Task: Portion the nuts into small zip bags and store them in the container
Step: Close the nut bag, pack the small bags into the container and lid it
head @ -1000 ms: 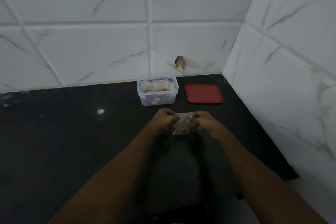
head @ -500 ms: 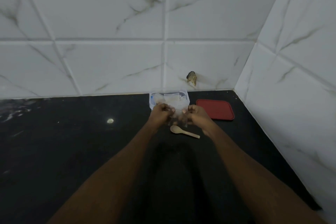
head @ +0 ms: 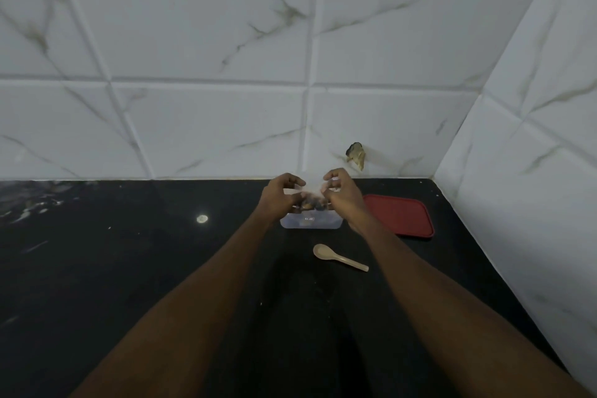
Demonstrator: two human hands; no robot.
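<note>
Zip bag (head: pixel 310 192) hangs beyond beige spoon (head: pixel 339 257), nearest you on black counter (head: pixel 129 268). Your left hand (head: pixel 280 199) and right hand (head: pixel 344 197) pinch bag's top edges, fingers curled; nuts (head: pixel 311 204) low inside, over clear container (head: pixel 311 223), touching rim or not, cannot tell. Red lid (head: pixel 399 215) just right; tiled wall (head: pixel 210 123) behind.

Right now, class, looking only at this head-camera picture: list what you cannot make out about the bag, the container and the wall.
All in the head view:
zip bag: blurred and see-through; whether its seal is closed cannot be told.
nuts: a dark blur; kind and number unclear.
container: left hand, right hand and the bag cover its opening; contents hidden; label too small to read.
object on the wall: too small to name.
</note>
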